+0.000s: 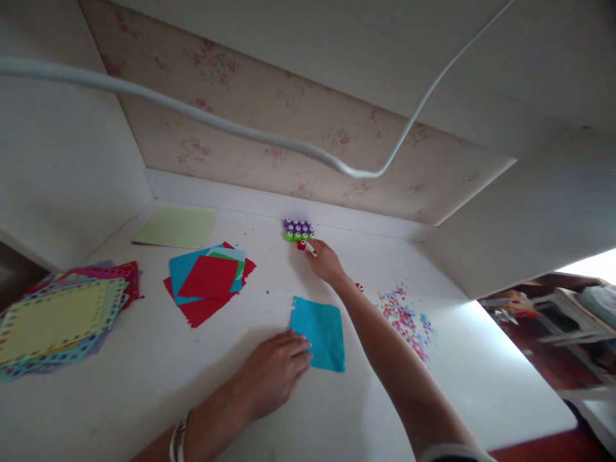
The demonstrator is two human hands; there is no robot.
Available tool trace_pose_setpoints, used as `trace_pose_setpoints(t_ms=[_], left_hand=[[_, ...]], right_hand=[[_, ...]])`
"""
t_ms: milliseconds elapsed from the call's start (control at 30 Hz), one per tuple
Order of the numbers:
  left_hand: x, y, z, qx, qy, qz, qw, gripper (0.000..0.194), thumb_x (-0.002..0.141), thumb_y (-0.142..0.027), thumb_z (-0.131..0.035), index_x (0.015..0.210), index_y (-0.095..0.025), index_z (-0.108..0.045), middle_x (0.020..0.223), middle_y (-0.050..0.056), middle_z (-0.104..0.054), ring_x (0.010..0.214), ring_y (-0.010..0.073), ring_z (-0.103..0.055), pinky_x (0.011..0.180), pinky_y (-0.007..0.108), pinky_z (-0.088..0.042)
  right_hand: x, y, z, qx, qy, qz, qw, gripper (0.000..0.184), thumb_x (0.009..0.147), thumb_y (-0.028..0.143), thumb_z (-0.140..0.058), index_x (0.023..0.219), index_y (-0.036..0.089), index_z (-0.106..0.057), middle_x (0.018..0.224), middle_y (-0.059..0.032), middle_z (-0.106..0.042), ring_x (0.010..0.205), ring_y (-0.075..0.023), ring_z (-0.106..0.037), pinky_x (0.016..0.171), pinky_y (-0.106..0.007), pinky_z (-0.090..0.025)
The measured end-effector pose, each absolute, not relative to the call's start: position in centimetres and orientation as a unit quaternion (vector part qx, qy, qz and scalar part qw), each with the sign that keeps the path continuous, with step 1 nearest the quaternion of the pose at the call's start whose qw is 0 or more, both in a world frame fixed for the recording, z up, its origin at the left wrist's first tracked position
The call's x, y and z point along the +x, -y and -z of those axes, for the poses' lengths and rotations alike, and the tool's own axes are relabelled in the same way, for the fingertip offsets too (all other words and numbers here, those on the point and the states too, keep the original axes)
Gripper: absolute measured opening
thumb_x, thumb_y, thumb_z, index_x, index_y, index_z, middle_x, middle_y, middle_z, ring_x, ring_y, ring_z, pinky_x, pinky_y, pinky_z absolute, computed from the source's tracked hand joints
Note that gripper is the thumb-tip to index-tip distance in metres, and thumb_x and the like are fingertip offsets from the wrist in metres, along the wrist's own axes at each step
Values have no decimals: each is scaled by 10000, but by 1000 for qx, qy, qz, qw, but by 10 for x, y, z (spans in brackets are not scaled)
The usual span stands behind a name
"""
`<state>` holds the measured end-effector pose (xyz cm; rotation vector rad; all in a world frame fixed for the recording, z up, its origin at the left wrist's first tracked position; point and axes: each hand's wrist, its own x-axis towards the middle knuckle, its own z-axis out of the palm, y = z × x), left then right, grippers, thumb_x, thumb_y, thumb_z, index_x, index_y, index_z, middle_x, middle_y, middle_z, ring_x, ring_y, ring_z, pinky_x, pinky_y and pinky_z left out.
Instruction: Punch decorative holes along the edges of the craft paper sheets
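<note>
My left hand [282, 369] lies palm down at the left edge of a blue paper sheet [322, 333], its fingers stretched flat on it. Small holes are punched along that sheet's upper left edge. Further back, my right hand [326, 260] has its thumb and forefinger at a small red craft punch [301, 245]; the grip is partly hidden. This punch stands just in front of a block of purple and green craft punches [298, 229], set in rows near the back wall. Another red craft punch [360, 287] shows partly behind my right forearm.
Punched-edge paper sheets [58, 314] are piled at the left. Red, blue and green papers [212, 276] overlap nearby, with pale green sheets [173, 226] behind. Paper confetti [407, 317] is scattered right of my forearm. A white cable [269, 138] hangs across above the table.
</note>
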<state>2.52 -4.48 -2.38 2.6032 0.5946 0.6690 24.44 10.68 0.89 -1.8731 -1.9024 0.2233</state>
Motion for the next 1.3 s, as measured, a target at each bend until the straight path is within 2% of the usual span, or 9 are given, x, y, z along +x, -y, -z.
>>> trace_pose_setpoints(t_ms=[100, 333, 467, 600, 700, 867, 967, 1067, 1300], left_hand=[[25, 44, 23, 927, -226, -240, 180, 195, 975, -218, -534, 1080, -209, -698, 1146, 21, -731, 1081, 181, -660, 1029, 339, -502], [26, 45, 26, 931, -221, -231, 175, 167, 956, -178, -543, 1027, -187, -694, 1154, 48, -715, 1069, 199, -650, 1001, 344, -510], [27, 44, 23, 928, -220, -242, 179, 153, 961, -172, -531, 1002, -193, -676, 1080, 44, -717, 1031, 199, -650, 996, 366, -502], [23, 39, 9, 912, -263, -260, 177, 133, 966, -175, -517, 947, -205, -645, 921, 23, -696, 867, 198, -645, 835, 366, -539], [17, 31, -1, 871, -336, -321, 160, 147, 987, -195, -474, 955, -204, -618, 886, 40, -668, 834, 209, -631, 795, 376, -530], [8, 15, 0, 812, -422, -369, 163, 169, 962, -171, -485, 1116, -194, -551, 1026, 75, -651, 997, 238, -622, 875, 400, -532], [8, 11, 9, 824, -418, -345, 165, 387, 912, -114, -511, 1288, -202, -492, 1233, 102, -604, 1178, 261, -560, 998, 436, -495], [12, 9, 19, 846, -405, -307, 163, 528, 899, -109, -537, 1403, -220, -424, 1343, 104, -565, 1232, 276, -529, 1042, 465, -470], [19, 1, 25, 847, -410, -287, 181, 297, 959, -244, -568, 1255, -229, -556, 1190, 85, -636, 1112, 258, -586, 972, 459, -506]], right_hand=[[233, -126, -7, -684, 695, -82, 208, 364, 958, 239, -509, 1306, 211, -612, 1403, -101, -569, 1199, -246, -594, 1030, -350, -446], [226, -133, -5, -697, 677, -93, 217, 233, 965, 209, -483, 1065, 208, -693, 1236, -112, -647, 1120, -251, -633, 992, -375, -464], [218, -115, -10, -673, 681, -131, 257, 264, 926, 174, -521, 1163, 204, -633, 1256, -92, -634, 1059, -192, -669, 942, -323, -512], [207, -65, -14, -602, 714, -225, 277, 331, 884, 219, -608, 1212, 243, -571, 1197, -35, -661, 905, -136, -720, 772, -244, -577], [203, -26, -15, -490, 761, -306, 294, 368, 878, 192, -611, 1237, 263, -572, 1284, -55, -611, 952, -149, -713, 818, -279, -589], [213, 12, -15, -499, 793, -208, 280, 412, 937, 263, -593, 1345, 274, -536, 1362, -79, -580, 1264, -225, -560, 1066, -422, -483], [231, 30, -9, -593, 750, -132, 262, 421, 963, 332, -566, 1371, 233, -530, 1363, -118, -583, 1268, -273, -548, 1071, -484, -473], [249, 46, 2, -637, 736, -83, 215, 422, 947, 353, -582, 1335, 187, -578, 1345, -155, -594, 1261, -334, -537, 1047, -540, -479], [261, 55, 14, -615, 746, -94, 239, 256, 970, 331, -552, 1163, 211, -670, 1207, -116, -669, 1143, -278, -605, 1013, -483, -507]])
